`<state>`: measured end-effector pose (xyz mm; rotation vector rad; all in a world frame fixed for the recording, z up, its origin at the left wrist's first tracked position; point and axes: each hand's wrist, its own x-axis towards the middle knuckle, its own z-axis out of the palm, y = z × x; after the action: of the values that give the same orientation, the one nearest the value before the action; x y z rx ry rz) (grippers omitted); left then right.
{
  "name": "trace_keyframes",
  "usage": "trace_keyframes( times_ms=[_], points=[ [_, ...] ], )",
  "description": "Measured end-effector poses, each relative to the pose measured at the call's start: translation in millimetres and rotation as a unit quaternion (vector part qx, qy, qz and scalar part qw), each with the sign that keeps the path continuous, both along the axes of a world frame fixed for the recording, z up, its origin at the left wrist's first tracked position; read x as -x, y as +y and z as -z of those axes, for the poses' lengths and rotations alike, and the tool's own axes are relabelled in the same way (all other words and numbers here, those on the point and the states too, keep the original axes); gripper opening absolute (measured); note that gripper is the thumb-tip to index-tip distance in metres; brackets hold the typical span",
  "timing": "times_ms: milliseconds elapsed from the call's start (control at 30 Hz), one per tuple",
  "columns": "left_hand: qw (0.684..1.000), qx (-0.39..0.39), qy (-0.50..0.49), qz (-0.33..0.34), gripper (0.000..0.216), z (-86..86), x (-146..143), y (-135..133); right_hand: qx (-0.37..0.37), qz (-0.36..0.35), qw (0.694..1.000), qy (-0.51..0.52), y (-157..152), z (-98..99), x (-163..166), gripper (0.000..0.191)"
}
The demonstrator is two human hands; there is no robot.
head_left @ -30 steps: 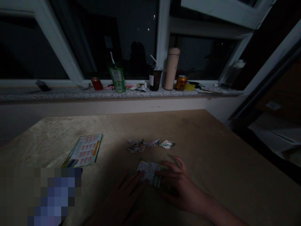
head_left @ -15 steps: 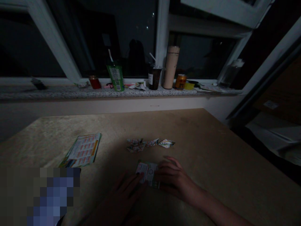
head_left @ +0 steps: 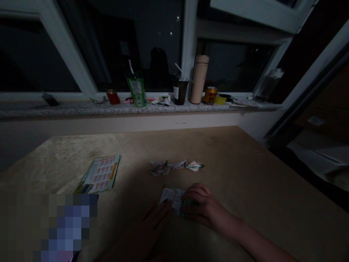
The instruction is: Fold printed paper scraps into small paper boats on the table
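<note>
A small printed paper sheet [head_left: 177, 199] lies on the table in front of me, its right part covered by fingers. My left hand [head_left: 149, 223], dim in shadow, rests with stretched fingers flat on the paper's lower left. At the other side, my right hand [head_left: 204, 205] has its fingers curled and closed on the sheet's right edge. Just beyond the hands, several folded paper pieces [head_left: 195, 166] with pointed ends lie in a loose row. To the left is a stack of printed leaflets [head_left: 102, 174] with red text and a yellow strip.
The tan table [head_left: 231, 163] reaches to the wall. On the granite sill [head_left: 158, 108] stand a green cup [head_left: 137, 91], a dark drink cup [head_left: 180, 92], a tall pink flask [head_left: 200, 80], an orange can [head_left: 210, 95] and a red jar [head_left: 112, 97]. A blurred-out patch covers the lower left.
My right fingers have curled in more over the sheet's right edge. My left hand stays on the paper, shifted slightly right along with the whole view.
</note>
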<state>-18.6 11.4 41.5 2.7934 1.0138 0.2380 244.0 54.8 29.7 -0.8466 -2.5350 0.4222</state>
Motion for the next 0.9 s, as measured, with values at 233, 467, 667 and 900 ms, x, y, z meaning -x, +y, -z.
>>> trace_keyframes(
  times_ms=[233,467,667,900],
  points=[
    [0.993,0.097,0.063,-0.032,0.077,-8.2,-7,1,0.015,-0.016,1.000,0.003,6,-0.6,1,0.019],
    [0.988,0.135,0.074,-0.006,0.097,24.3,2,10,0.030,0.088,0.996,0.007,18,5.1,20,0.012],
    [0.994,0.100,0.049,0.003,0.098,36.0,4,9,-0.020,0.177,0.982,-0.057,18,17.8,32,0.013],
    [0.997,0.063,0.020,-0.024,0.090,10.5,-3,-2,-0.036,0.203,0.975,-0.083,21,22.0,35,0.018]
  ],
)
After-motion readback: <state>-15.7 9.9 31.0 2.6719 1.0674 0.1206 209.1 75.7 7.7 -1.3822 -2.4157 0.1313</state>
